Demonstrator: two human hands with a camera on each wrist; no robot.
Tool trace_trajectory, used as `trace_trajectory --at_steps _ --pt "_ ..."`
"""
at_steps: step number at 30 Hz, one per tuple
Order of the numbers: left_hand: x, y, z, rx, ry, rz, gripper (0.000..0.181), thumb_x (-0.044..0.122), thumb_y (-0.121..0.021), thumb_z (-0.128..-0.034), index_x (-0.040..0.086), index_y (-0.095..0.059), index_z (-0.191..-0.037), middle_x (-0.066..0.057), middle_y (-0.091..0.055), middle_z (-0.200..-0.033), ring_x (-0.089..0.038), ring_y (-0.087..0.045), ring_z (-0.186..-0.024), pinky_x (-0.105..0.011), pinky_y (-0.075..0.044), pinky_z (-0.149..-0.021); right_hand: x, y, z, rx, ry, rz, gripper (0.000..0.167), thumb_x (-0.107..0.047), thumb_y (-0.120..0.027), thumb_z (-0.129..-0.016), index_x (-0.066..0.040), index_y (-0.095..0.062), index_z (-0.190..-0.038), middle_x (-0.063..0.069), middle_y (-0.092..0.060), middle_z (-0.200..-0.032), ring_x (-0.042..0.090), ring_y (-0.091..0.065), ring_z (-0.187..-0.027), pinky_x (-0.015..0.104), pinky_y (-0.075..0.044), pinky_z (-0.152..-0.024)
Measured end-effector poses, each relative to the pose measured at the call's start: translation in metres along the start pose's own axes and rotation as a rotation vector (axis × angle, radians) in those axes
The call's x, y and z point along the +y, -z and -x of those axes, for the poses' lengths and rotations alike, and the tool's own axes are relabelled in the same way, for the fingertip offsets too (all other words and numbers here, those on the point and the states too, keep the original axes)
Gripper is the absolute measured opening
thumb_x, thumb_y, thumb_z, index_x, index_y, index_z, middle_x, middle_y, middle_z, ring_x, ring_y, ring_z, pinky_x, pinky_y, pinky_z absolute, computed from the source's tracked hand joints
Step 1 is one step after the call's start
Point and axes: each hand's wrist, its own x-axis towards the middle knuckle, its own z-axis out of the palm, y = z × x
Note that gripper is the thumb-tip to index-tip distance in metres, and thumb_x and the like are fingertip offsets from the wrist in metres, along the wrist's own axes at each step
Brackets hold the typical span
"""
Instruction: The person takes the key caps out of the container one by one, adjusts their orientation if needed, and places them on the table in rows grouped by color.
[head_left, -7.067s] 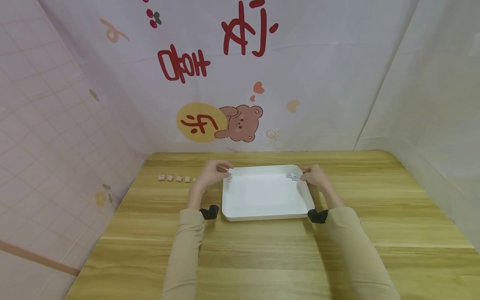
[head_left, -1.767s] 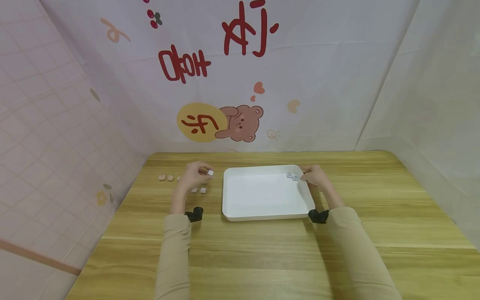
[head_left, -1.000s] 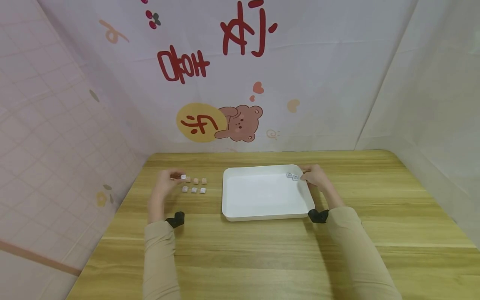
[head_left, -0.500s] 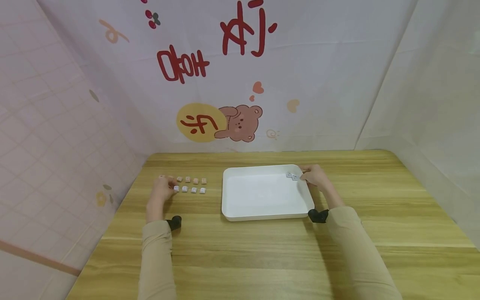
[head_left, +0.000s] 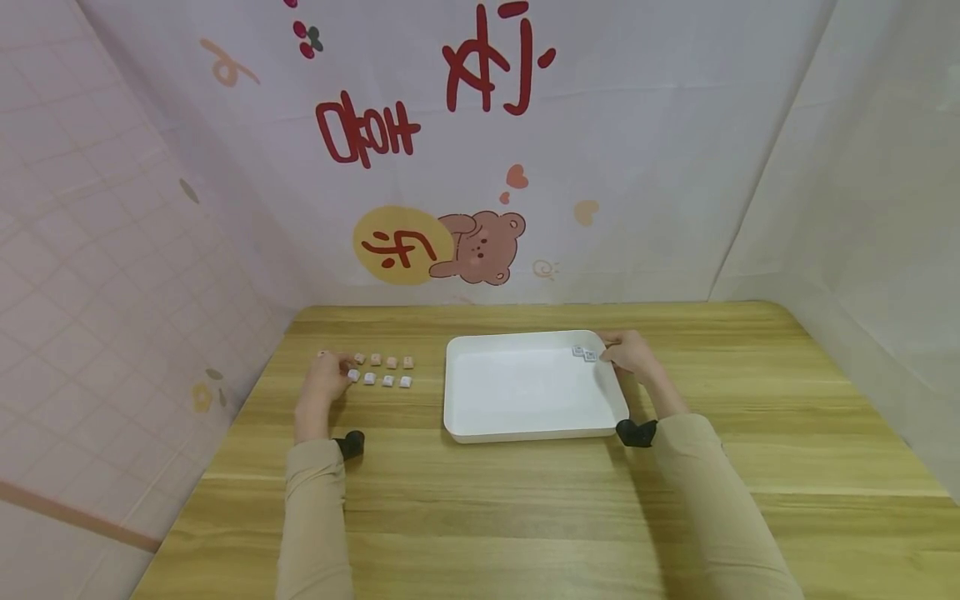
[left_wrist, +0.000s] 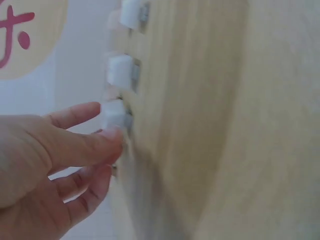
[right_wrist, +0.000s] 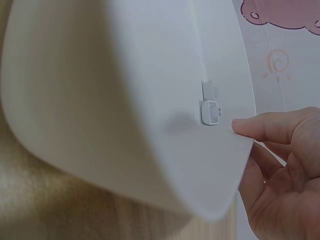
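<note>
On the left of the table, my left hand [head_left: 324, 379] pinches a white keycap [head_left: 353, 376] at the left end of the front row, low at the table. The left wrist view shows the thumb and a finger against this keycap [left_wrist: 115, 114], with two more keycaps in line beyond it. Three white keycaps [head_left: 387, 381] continue the front row to the right. My right hand [head_left: 632, 352] grips the rim of the white tray [head_left: 536, 435] near its far right corner. Inside that corner lie two keycaps [head_left: 590, 356], looking hollow side up.
Behind the front row runs a second row of pinkish keycaps [head_left: 376, 359], its left end partly hidden by my left hand. The wooden table [head_left: 525, 517] meets a printed white cloth [head_left: 637, 167] at the back.
My left hand has carried a keycap leftward from the tray's far left corner and set it down at the front row's left end. My right hand stays on the tray rim.
</note>
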Motion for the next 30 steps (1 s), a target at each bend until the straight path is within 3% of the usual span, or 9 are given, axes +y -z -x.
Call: trace_trajectory --at_steps 4,7,11,13,16,18,23,27,30 --pt "0.014 0.003 0.002 -0.013 0.040 -0.008 0.050 -0.007 -0.049 -0.0844 -0.003 -0.048 -0.134 -0.032 -0.049 -0.133 -0.046 -0.050 -0.118 -0.052 -0.047 -0.094 0.001 0.000 -0.001 0.006 0.000 -0.002 0.052 0.000 -0.049 -0.091 0.003 -0.038 -0.142 0.033 -0.049 -0.134 0.034 -0.059 -0.108 0.029 -0.055 -0.079" --pt "0.029 0.001 0.002 0.026 0.023 0.011 0.048 -0.003 -0.047 -0.0893 -0.001 -0.044 -0.138 -0.031 -0.042 -0.140 -0.047 -0.047 -0.122 -0.053 -0.046 -0.096 0.001 0.001 -0.001 0.009 0.002 -0.001 0.052 0.000 -0.049 -0.090 0.003 -0.039 -0.142 0.033 -0.049 -0.133 0.033 -0.059 -0.106 0.029 -0.055 -0.077" --pt "0.056 -0.006 -0.001 0.099 -0.063 0.062 0.046 0.002 -0.049 -0.0935 0.000 -0.043 -0.139 -0.028 -0.039 -0.143 -0.048 -0.048 -0.120 -0.054 -0.050 -0.091 0.001 0.001 -0.001 0.006 0.003 -0.003 0.053 0.001 -0.048 -0.090 0.003 -0.039 -0.141 0.033 -0.049 -0.133 0.034 -0.059 -0.107 0.029 -0.055 -0.078" --pt "0.074 -0.011 -0.003 0.118 -0.120 0.072 0.048 -0.003 -0.051 -0.0911 0.001 -0.044 -0.138 -0.027 -0.040 -0.143 -0.046 -0.050 -0.120 -0.052 -0.052 -0.088 0.000 0.000 -0.001 0.007 0.001 -0.004 0.052 0.001 -0.049 -0.090 0.003 -0.039 -0.141 0.033 -0.050 -0.133 0.034 -0.059 -0.108 0.029 -0.055 -0.078" --pt "0.105 -0.020 -0.009 0.124 -0.211 0.070 0.048 -0.008 -0.050 -0.0888 0.002 -0.048 -0.135 -0.024 -0.045 -0.140 -0.043 -0.051 -0.121 -0.049 -0.052 -0.090 0.000 -0.001 -0.001 0.012 -0.002 0.001 0.052 0.001 -0.049 -0.090 0.003 -0.040 -0.141 0.033 -0.050 -0.132 0.033 -0.059 -0.106 0.028 -0.055 -0.077" --pt "0.128 -0.026 -0.014 0.124 -0.292 0.065 0.045 -0.008 -0.051 -0.0885 0.000 -0.051 -0.133 -0.023 -0.052 -0.135 -0.039 -0.050 -0.124 -0.048 -0.047 -0.099 -0.001 -0.001 -0.001 0.012 -0.004 0.002 0.052 0.002 -0.049 -0.089 0.002 -0.040 -0.141 0.033 -0.050 -0.132 0.032 -0.059 -0.104 0.028 -0.055 -0.076" --pt "0.187 -0.046 -0.024 0.008 -0.421 0.167 0.037 0.004 -0.052 -0.0937 0.000 -0.054 -0.130 -0.019 -0.059 -0.127 -0.032 -0.055 -0.119 -0.042 -0.048 -0.100 -0.002 -0.003 -0.001 0.013 -0.007 0.002 0.054 0.003 -0.048 -0.088 0.001 -0.040 -0.141 0.032 -0.051 -0.132 0.031 -0.059 -0.104 0.029 -0.054 -0.076" --pt "0.229 -0.066 -0.027 -0.123 -0.471 0.301 0.034 0.008 -0.052 -0.0957 0.001 -0.056 -0.128 -0.016 -0.061 -0.126 -0.028 -0.057 -0.118 -0.037 -0.049 -0.099 -0.002 -0.003 -0.001 0.015 -0.002 0.004 0.054 0.003 -0.048 -0.088 0.002 -0.040 -0.141 0.032 -0.050 -0.133 0.031 -0.058 -0.104 0.029 -0.054 -0.076" --pt "0.253 -0.083 -0.031 -0.181 -0.502 0.371 0.031 0.011 -0.053 -0.0964 0.003 -0.059 -0.125 -0.013 -0.064 -0.123 -0.025 -0.059 -0.116 -0.033 -0.050 -0.098 -0.002 -0.002 0.000 0.013 0.003 -0.006 0.054 0.003 -0.048 -0.088 0.002 -0.040 -0.141 0.032 -0.050 -0.133 0.031 -0.058 -0.103 0.029 -0.054 -0.076"
